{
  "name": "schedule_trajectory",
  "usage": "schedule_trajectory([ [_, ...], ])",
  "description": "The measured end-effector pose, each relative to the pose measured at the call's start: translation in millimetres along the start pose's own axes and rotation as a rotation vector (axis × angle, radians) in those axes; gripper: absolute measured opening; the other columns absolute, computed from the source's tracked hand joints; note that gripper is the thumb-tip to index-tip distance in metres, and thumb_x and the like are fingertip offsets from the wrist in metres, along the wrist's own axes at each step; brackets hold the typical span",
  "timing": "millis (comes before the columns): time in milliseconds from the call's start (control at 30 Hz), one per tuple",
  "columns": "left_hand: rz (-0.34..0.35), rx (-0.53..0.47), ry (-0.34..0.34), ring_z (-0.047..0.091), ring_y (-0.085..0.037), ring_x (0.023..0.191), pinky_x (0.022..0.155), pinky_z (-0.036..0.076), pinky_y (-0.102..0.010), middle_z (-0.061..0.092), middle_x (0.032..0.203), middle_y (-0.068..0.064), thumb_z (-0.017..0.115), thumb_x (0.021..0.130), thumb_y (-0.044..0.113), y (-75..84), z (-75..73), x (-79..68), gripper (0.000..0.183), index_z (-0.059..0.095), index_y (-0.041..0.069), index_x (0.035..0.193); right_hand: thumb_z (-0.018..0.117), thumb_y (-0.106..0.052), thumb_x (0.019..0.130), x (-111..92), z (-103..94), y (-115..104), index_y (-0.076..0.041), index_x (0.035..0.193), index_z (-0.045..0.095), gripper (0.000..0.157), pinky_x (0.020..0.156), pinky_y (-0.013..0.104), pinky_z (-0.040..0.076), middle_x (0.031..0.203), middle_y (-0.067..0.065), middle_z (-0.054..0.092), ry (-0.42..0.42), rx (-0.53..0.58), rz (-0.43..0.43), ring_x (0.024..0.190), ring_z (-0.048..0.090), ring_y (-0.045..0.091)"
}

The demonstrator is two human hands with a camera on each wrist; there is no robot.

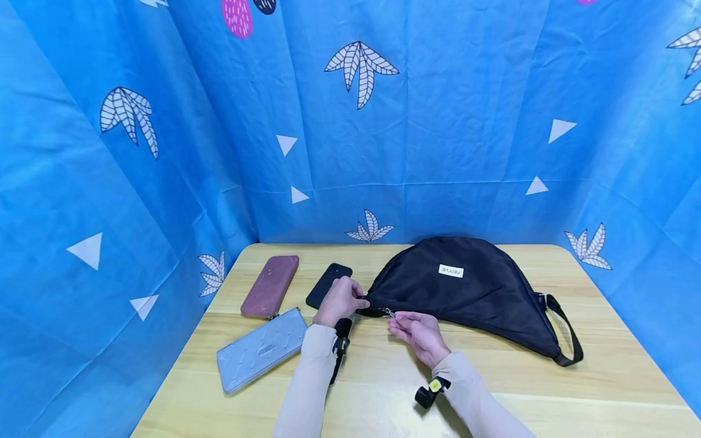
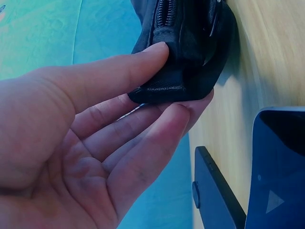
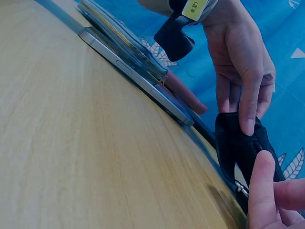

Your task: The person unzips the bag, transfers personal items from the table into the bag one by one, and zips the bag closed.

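Observation:
A black half-moon bag (image 1: 460,286) with a small white label lies on the wooden table. At its left end my left hand (image 1: 341,299) pinches the fabric tip, thumb on top just past the zipper teeth (image 2: 165,12) and fingers below, as the left wrist view shows. My right hand (image 1: 418,333) is close beside it, thumb and fingertips pinched at a silver zipper pull (image 1: 389,312) on the bag's near edge. In the right wrist view, that metal pull (image 3: 242,188) shows against the fingers, which partly cover it.
Left of the bag lie a mauve wallet (image 1: 270,286), a light blue zip wallet (image 1: 263,350) and a dark phone (image 1: 327,286). Another phone (image 1: 342,359) lies partly under my left wrist. The bag's strap (image 1: 572,334) loops out right. Blue patterned cloth (image 1: 405,121) surrounds the table.

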State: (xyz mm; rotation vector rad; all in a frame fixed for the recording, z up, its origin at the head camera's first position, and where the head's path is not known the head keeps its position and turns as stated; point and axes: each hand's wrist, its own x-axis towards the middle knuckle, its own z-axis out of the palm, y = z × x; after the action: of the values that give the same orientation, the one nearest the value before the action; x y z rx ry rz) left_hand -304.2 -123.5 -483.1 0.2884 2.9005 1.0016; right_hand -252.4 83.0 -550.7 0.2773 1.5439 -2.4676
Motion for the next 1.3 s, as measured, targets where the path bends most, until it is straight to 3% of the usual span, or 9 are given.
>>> schedule_trajectory([
  [633, -0.002, 0.011, -0.001, 0.06, -0.011, 0.069, 0.064, 0.05, -0.027, 0.07, 0.077, 0.002, 0.088, 0.083, 0.02, -0.7, 2.1, 2.9, 0.015, 0.076, 0.015, 0.078, 0.057, 0.011, 0.098, -1.8, -5.1, -2.1, 0.012, 0.108, 0.065, 0.013, 0.076, 0.024, 0.064, 0.083, 0.008, 0.077, 0.007, 0.016, 0.011, 0.081, 0.076, 0.013],
  [933, -0.007, 0.002, -0.002, 0.059, -0.012, 0.067, 0.062, 0.049, -0.026, 0.069, 0.075, 0.002, 0.088, 0.083, 0.02, -0.4, -0.3, 0.5, 0.017, 0.074, 0.015, 0.076, 0.059, 0.008, 0.098, -5.0, -6.4, -5.0, 0.017, 0.118, 0.061, 0.022, 0.079, 0.025, 0.064, 0.088, 0.01, 0.078, -0.011, 0.012, 0.03, 0.084, 0.076, 0.014],
  [1300, -0.006, -0.001, -0.003, 0.059, -0.013, 0.067, 0.062, 0.049, -0.026, 0.069, 0.076, 0.001, 0.088, 0.083, 0.019, -0.7, 0.1, 1.6, 0.016, 0.074, 0.014, 0.076, 0.058, 0.009, 0.098, -5.3, -8.6, -7.3, 0.013, 0.114, 0.063, 0.017, 0.079, 0.025, 0.063, 0.088, 0.01, 0.078, -0.028, 0.018, 0.042, 0.084, 0.076, 0.014],
])
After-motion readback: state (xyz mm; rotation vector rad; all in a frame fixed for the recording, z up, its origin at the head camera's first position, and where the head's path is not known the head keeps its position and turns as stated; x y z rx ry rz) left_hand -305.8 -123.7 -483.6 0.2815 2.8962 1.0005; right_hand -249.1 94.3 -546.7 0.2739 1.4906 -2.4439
